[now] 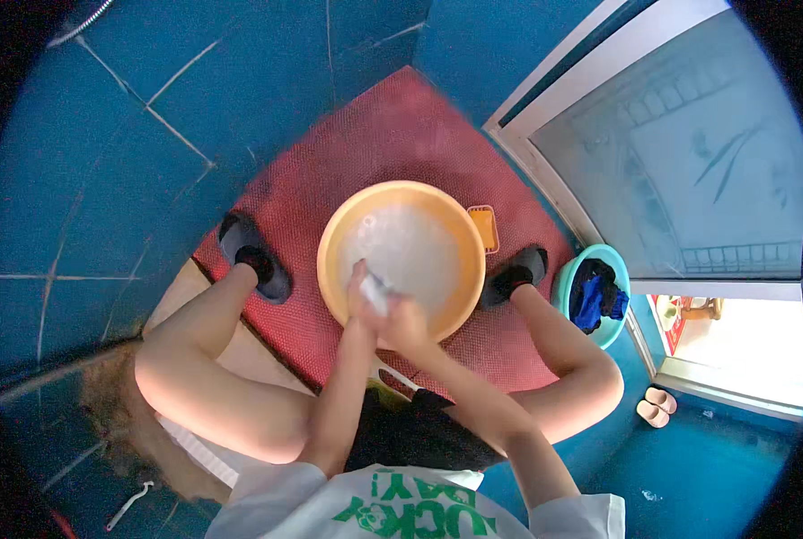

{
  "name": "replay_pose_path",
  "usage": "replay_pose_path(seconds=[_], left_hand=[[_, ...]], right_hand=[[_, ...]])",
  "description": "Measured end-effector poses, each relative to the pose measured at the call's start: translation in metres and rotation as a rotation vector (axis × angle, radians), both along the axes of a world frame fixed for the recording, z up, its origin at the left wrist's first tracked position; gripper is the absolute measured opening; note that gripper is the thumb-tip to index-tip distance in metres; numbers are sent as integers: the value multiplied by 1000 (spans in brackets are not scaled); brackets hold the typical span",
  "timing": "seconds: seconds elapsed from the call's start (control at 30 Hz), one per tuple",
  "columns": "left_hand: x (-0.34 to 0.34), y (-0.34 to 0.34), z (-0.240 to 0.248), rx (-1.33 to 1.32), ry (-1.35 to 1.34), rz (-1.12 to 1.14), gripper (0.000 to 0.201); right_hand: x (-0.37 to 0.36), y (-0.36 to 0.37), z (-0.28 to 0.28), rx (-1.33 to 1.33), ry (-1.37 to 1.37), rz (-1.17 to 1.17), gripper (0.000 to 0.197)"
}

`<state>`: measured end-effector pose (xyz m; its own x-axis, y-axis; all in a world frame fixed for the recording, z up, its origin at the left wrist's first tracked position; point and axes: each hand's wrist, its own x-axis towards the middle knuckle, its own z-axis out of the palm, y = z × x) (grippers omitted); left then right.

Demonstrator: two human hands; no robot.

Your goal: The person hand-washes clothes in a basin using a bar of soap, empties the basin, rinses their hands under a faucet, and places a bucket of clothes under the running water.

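Observation:
A yellow plastic basin (328, 256) stands between my feet, holding cloudy, whitish water (406, 242). Over its near side, my two hands meet around a small white cloth (375, 293) with a darker patch. My left hand (359, 304) is closed on the cloth's left side, fingers pointing toward the far rim. Pressed against the cloth from the right is my right hand (405, 322), also closed and somewhat blurred. Part of the cloth is hidden between the hands, and its exact kind cannot be made out.
The basin rests on a red textured mat (366, 135). An orange soap dish (484, 228) lies beside it. Right of my foot, a mint-green basin (560, 292) contains dark and blue clothes (592, 296). A frosted door (671, 153) and pink slippers (655, 407) are farther right.

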<state>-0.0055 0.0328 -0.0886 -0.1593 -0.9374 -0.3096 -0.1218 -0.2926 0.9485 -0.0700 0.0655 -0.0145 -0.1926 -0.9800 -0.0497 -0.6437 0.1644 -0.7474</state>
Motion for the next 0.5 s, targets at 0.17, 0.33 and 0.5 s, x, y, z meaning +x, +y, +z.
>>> replay_pose_path(seconds=[0.17, 0.33, 0.5], left_hand=[[-21, 14, 26, 688, 613, 217, 24], [-12, -6, 66, 781, 982, 126, 24], [-4, 5, 16, 712, 892, 227, 33]], right_hand=[[-17, -30, -4, 153, 16, -246, 27], [-10, 6, -22, -373, 217, 72, 22], [-11, -10, -18, 30, 101, -161, 16]])
